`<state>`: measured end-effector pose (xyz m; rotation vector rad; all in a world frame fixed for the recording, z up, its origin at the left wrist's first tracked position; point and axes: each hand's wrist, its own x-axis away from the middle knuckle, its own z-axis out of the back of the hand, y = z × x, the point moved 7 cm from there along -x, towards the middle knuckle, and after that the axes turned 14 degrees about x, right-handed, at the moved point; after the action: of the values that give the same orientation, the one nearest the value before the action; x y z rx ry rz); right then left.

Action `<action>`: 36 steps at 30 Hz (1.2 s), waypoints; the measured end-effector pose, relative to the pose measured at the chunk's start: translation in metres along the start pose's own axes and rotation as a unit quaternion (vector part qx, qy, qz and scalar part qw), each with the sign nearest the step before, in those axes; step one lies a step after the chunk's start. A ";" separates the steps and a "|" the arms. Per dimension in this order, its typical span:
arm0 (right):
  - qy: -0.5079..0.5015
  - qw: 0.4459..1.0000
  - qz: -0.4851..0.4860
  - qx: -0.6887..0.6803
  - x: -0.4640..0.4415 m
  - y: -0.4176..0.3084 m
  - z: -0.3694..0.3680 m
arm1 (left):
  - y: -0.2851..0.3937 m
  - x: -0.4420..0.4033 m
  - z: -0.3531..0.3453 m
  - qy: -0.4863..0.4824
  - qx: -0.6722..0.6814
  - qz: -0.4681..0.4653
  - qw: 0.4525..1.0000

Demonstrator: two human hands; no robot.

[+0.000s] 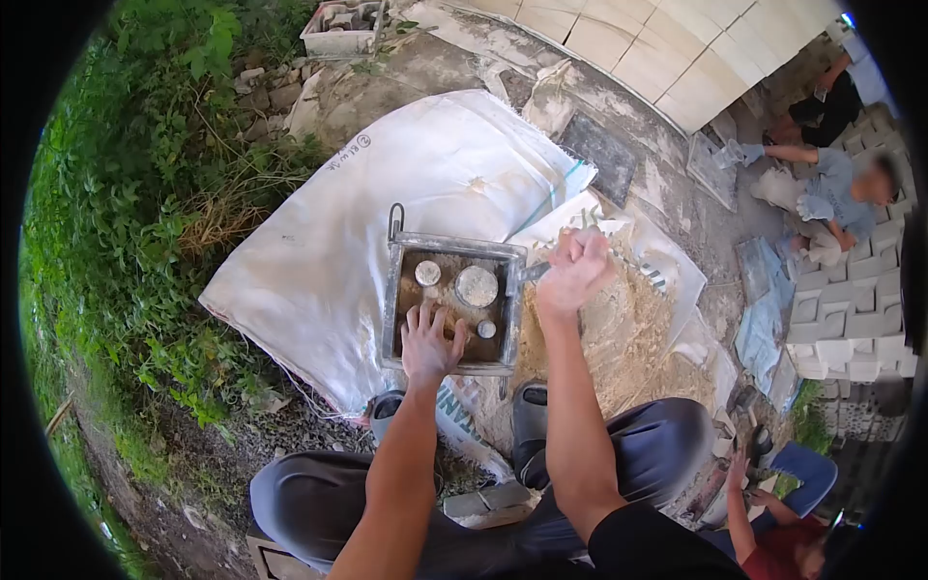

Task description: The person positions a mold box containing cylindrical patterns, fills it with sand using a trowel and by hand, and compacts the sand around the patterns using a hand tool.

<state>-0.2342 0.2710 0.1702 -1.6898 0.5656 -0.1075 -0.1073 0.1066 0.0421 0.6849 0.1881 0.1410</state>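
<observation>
A square grey frame (390, 319) stands on a white woven sack, with brown, sand-like material (447, 307) inside. Set in this material are a large round pale disc (477, 287) and two smaller round pieces, one at the upper left (427, 274) and one at the lower right (486, 330). My left hand (430, 340) lies in the frame's lower left part, fingers spread on the material. To the right of the frame, my right hand (578, 269) is raised with its fingers curled closed. A grey piece (535, 273) shows between hand and frame; whether I grip it is unclear.
The white sack (319, 232) spreads over the ground, with a heap of pale powder (609, 338) at right. Green plants (145, 242) grow at left. Two people (836, 184) (773, 522) are at right, near stacked white blocks (841, 309). A white bin (340, 41) stands at the top.
</observation>
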 end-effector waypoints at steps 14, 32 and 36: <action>-0.027 0.998 0.049 0.037 0.017 -0.003 0.018 | -0.002 -0.003 -0.001 0.017 0.003 -0.017 1.000; 0.019 0.994 0.022 0.108 0.073 -0.032 0.060 | 0.002 0.008 0.001 0.007 0.001 -0.009 1.000; -0.003 0.994 0.000 0.106 0.084 -0.045 0.059 | -0.002 0.008 -0.002 0.007 -0.008 -0.006 1.000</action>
<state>-0.1250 0.2929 0.1807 -1.4829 0.5306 -0.1569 -0.0998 0.1078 0.0383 0.6675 0.2044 0.1362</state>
